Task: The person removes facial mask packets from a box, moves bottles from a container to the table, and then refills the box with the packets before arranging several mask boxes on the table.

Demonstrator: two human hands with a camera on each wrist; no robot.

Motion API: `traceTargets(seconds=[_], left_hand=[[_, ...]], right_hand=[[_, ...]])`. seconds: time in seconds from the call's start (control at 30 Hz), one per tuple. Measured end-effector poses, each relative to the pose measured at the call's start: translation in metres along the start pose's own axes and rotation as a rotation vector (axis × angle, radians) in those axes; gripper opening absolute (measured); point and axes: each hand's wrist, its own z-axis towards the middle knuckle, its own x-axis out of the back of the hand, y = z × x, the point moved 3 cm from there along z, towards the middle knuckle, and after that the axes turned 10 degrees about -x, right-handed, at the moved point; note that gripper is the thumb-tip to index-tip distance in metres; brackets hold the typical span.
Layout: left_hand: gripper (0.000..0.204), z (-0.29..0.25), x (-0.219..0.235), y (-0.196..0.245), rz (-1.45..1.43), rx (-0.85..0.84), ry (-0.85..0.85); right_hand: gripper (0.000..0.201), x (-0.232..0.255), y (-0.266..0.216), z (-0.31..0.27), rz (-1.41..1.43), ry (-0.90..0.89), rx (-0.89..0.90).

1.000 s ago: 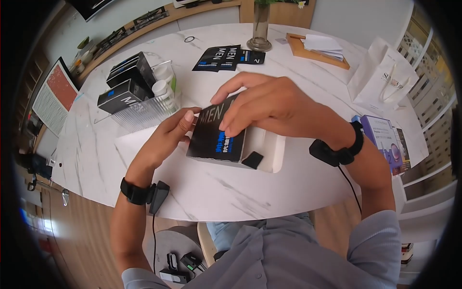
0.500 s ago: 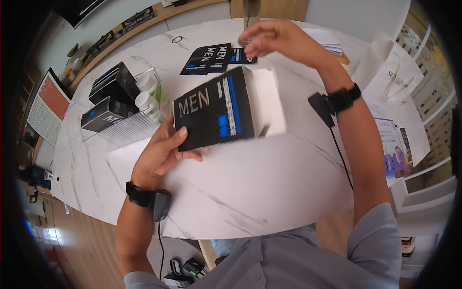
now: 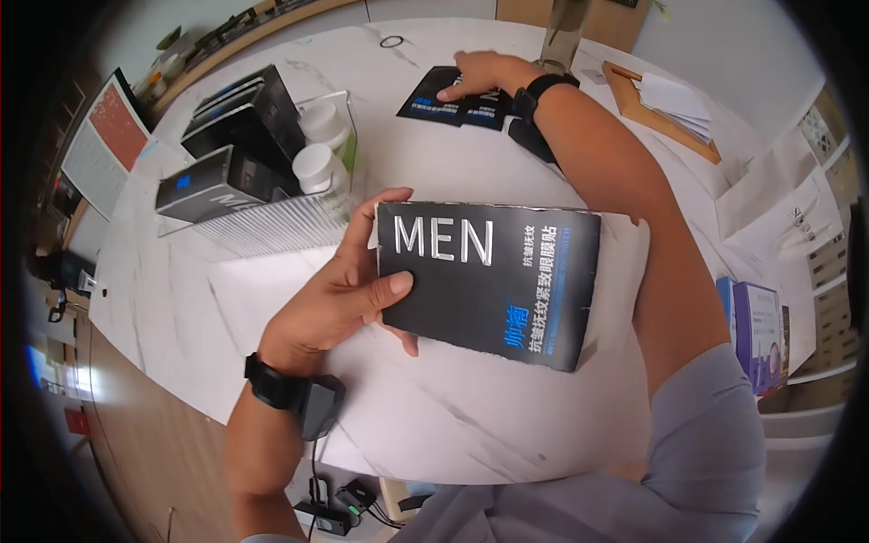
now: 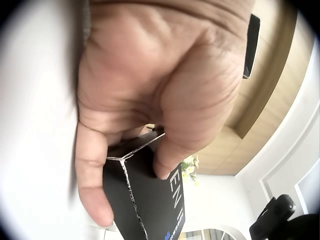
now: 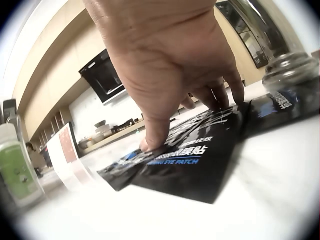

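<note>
My left hand (image 3: 339, 294) holds a black cardboard box (image 3: 471, 290) marked MEN by its left end, thumb on the front face. The box is tilted up over the table, with a white inner flap (image 3: 625, 262) standing out from its right end. In the left wrist view the thumb and fingers clasp a corner of the box (image 4: 145, 195). At the far side of the table my right hand (image 3: 489, 72) grips the black eye patch sachets (image 3: 433, 95) between thumb and fingers. Beneath that hand, the sachets (image 5: 185, 170) overlap each other in the right wrist view.
A clear ribbed bin (image 3: 281, 217) on the left holds more black boxes (image 3: 244, 118) and white-capped bottles (image 3: 317, 167). Behind the right hand stands a glass vase (image 3: 563, 41). A wooden tray (image 3: 665, 118) with papers, a white paper bag (image 3: 769, 208) and a purple box (image 3: 756, 326) line the right.
My right hand has left the box and reached away to the sachets at the back. The left hand has kept hold of the box, turning its front face up towards the head camera.
</note>
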Motion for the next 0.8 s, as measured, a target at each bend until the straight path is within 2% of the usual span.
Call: traceTargets(seconds=[0.07,0.1,0.2,0.23,0.33,0.4,0.47,0.53,0.57,0.6,0.67,0.77,0.8], left_hand=[[0.082,0.001,-0.001,0.001,0.013,0.033,0.004],[0.081,0.002,-0.002,-0.001,0.006,0.022,0.038],[0.079,0.003,0.001,-0.002,-0.017,0.053,0.017],[0.077,0.002,0.001,-0.001,-0.004,0.059,0.027],[0.077,0.002,-0.004,0.001,0.035,0.064,0.045],[0.075,0.002,-0.007,0.001,0.033,0.054,0.049],[0.075,0.001,-0.006,-0.003,0.044,0.043,0.060],[0.078,0.002,0.000,-0.009,0.092,-0.034,0.079],[0.080,0.003,-0.003,-0.010,0.106,-0.047,0.105],[0.082,0.004,-0.005,-0.010,0.122,-0.062,0.131],[0.086,0.003,-0.009,-0.010,0.144,-0.086,0.142],[0.085,0.003,-0.021,-0.010,0.159,-0.131,0.140],[0.084,0.004,-0.023,-0.011,0.165,-0.145,0.131]], right_hand=[[0.098,0.009,0.011,-0.001,-0.014,0.003,0.014],[0.087,0.015,0.013,-0.011,0.049,-0.065,-0.044],[0.067,0.006,0.035,-0.001,0.144,-0.022,-0.023],[0.067,0.002,0.045,-0.005,0.195,0.084,-0.022],[0.047,0.005,0.054,-0.043,0.205,0.244,-0.041],[0.045,0.010,0.063,-0.069,0.252,0.325,-0.036],[0.042,0.026,0.074,-0.096,0.280,0.572,-0.124],[0.035,0.046,0.085,-0.142,1.044,0.642,-0.180],[0.026,0.055,0.091,-0.155,1.295,0.756,-0.091],[0.024,0.058,0.103,-0.175,1.444,0.750,-0.166],[0.021,0.067,0.112,-0.211,1.556,0.695,-0.225],[0.024,0.084,0.107,-0.284,1.615,0.774,-0.121],[0.023,0.086,0.101,-0.304,1.507,0.780,-0.096]])
